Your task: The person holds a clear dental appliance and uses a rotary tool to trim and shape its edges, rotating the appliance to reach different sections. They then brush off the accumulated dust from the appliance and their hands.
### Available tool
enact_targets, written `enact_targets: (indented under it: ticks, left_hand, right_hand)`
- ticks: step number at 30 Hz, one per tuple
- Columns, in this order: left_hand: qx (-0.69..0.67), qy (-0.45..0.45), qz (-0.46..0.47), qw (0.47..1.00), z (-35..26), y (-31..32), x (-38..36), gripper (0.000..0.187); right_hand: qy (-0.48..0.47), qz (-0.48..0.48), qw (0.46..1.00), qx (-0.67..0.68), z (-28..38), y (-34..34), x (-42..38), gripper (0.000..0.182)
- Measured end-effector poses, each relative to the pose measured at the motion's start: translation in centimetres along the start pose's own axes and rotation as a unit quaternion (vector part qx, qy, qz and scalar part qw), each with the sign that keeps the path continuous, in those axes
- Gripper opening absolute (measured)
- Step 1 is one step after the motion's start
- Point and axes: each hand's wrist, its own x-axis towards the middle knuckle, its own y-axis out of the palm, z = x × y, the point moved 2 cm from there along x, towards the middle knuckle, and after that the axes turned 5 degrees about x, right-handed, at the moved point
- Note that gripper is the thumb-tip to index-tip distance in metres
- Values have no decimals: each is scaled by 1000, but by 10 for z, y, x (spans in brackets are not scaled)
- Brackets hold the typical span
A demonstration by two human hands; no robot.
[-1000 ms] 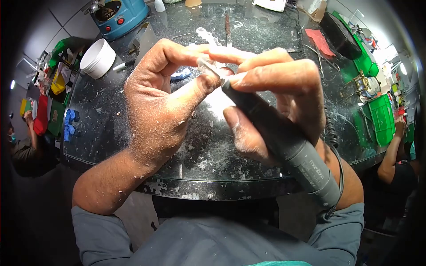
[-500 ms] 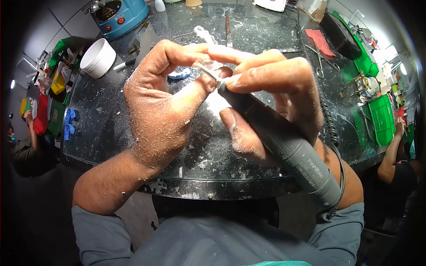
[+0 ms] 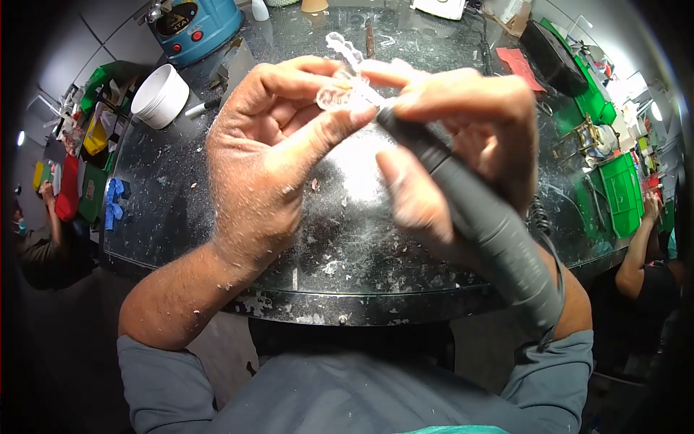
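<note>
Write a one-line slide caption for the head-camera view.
Over a pale-flecked black table, the left hand holds a clear moulded piece while the right hand grips a dark handpiece.

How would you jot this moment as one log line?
left hand: grips clear piece | right hand: holds tool close to piece, contact unclear | table: speckled white

Handpiece (image 3: 473, 202) in right grip (image 3: 500, 108), workpiece (image 3: 334, 97) in left grip (image 3: 256, 170), tub (image 3: 160, 94) leftward on table (image 3: 354, 269)
</note>
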Motion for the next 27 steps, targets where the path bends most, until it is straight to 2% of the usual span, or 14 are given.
enact_targets:
  ticks: [2,3,6,14,16,20,23,26,27]
  left_hand:
    - [24,-38,8,999,3,-8,2,21]
    - [-8,-40,13,999,6,-9,4,21]
    - [-38,-87,-1,996,4,-7,4,21]
    - [-30,-61,12,998,5,-9,3,16]
    - [-19,-48,12,999,5,-9,3,16]
    - [-22,-49,19,998,4,-8,3,17]
    - [-7,-42,19,999,4,-8,3,17]
    - [-25,-41,15,999,4,-8,3,18]
    - [-21,-39,12,999,4,-8,4,18]
  right_hand:
    - [27,-22,998,-43,0,-7,0,37]
    - [48,-20,998,-37,0,-8,0,37]
    - [14,17,999,-40,-6,-9,-1,37]
    - [19,10,1000,-21,-8,-5,-1,35]
    - [-45,26,997,-63,-12,-9,0,35]
    - [-23,27,999,-33,-9,-7,0,34]
    - [28,2,1000,-6,-10,-8,-2,35]
    - [-25,50,998,-7,-12,-12,2,35]
    - [-15,10,1000,-6,-13,-11,2,34]
